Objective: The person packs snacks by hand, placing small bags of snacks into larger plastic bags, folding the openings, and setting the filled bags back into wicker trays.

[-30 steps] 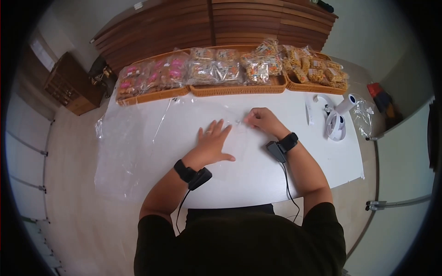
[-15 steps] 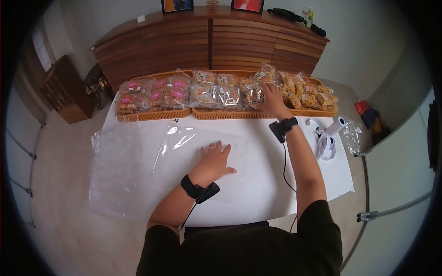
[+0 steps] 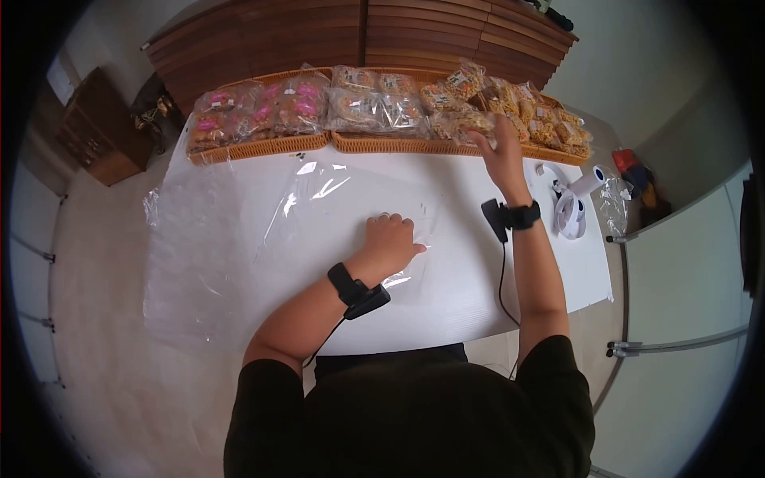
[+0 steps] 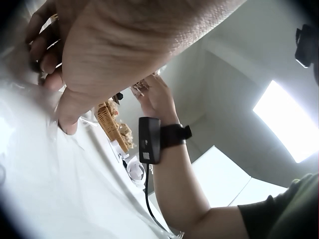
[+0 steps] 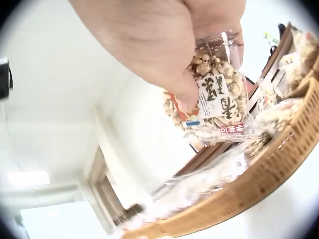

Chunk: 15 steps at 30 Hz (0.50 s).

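Observation:
My right hand grips a clear-wrapped snack packet of puffed grains, its thumb across the white label. That packet is above the front rim of the middle wicker basket, which holds several more packets. On the white table, my left hand has its fingers curled over a clear plastic bag, pinching the film with the thumb low against it in the left wrist view. The fingertips are partly hidden there.
To the left, another basket holds packets with pink labels; a third basket on the right holds yellowish snack packets. White rolls lie at the table's right side. More clear plastic film covers the left side.
My right hand went from the plastic bag to the middle basket and picked up a packet, now drawn slightly right. My left fingers, spread flat before, have curled, and the hand moved slightly right.

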{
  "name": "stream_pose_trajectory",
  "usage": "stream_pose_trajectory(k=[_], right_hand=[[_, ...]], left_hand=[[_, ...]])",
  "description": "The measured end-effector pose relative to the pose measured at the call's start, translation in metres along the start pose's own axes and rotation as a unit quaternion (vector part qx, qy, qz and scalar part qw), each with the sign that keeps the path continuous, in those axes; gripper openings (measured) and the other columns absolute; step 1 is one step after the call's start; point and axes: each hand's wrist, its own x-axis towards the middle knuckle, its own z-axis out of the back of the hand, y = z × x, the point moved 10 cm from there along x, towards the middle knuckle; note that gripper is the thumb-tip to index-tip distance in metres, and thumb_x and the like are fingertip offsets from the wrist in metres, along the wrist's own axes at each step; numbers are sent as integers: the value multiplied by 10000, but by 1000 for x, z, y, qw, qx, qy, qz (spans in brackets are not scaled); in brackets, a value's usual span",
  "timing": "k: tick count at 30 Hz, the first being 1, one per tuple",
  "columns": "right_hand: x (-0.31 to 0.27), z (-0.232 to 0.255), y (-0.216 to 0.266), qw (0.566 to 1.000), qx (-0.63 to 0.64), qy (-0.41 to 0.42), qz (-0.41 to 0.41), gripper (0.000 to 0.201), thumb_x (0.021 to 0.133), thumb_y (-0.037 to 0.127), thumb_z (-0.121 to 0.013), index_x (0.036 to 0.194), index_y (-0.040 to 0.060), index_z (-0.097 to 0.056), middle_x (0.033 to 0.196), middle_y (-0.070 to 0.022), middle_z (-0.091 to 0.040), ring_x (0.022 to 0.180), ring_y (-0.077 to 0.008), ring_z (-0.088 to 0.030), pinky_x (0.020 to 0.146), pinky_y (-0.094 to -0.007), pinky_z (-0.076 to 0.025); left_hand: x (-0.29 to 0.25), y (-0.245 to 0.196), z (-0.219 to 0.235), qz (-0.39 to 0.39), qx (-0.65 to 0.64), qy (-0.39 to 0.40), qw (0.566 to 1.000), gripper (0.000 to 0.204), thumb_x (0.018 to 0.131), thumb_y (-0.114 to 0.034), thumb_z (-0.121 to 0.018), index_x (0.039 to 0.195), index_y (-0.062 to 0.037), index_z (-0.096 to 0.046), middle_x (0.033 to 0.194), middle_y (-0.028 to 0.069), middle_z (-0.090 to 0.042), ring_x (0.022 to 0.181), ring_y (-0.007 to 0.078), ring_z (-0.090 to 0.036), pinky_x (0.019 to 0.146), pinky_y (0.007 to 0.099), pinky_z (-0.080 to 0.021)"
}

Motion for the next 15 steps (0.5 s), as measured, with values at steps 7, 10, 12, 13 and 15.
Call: stream_pose_trajectory(k=[7,10,12,13,15], right_hand=[[-113,-35,7,730,543,160,-384,321,930,277,-539,1138,35,-501,1012,-34,-614,896,-104,-608,764,-276,-507],[-126,-39,6,694,587,138,-393,318,935,257,-525,1144,20,-487,1041,-52,-607,920,-112,-606,781,-284,-511],[-133,-45,2,640,627,123,-427,337,931,232,-526,1176,11,-456,1069,-64,-601,956,-120,-600,803,-282,-510],[-134,-45,-1,638,630,114,-428,337,931,232,-526,1176,11,-456,1069,-64,-601,956,-120,-600,803,-282,-510],[-134,-50,9,615,650,166,-414,343,922,200,-534,1189,7,-435,1076,-72,-601,981,-138,-596,807,-288,-516]], left_hand=[[4,-1,-3,-36,-40,18,998,231,833,-282,-603,866,-53,-606,913,120,-601,897,323,-569,764,441,-450],[6,-1,1,-52,-68,3,996,181,846,-216,-572,821,-38,-592,868,136,-593,840,337,-569,753,429,-458],[6,-3,8,-63,-102,-22,993,164,856,-160,-539,798,-11,-574,844,157,-583,818,351,-562,747,422,-455],[5,-5,9,-69,-97,-16,993,164,856,-160,-539,798,-11,-574,844,157,-583,818,351,-562,747,422,-455],[5,-5,16,-57,-137,-20,989,161,866,-155,-522,825,-5,-567,859,165,-576,813,355,-559,742,418,-451]])
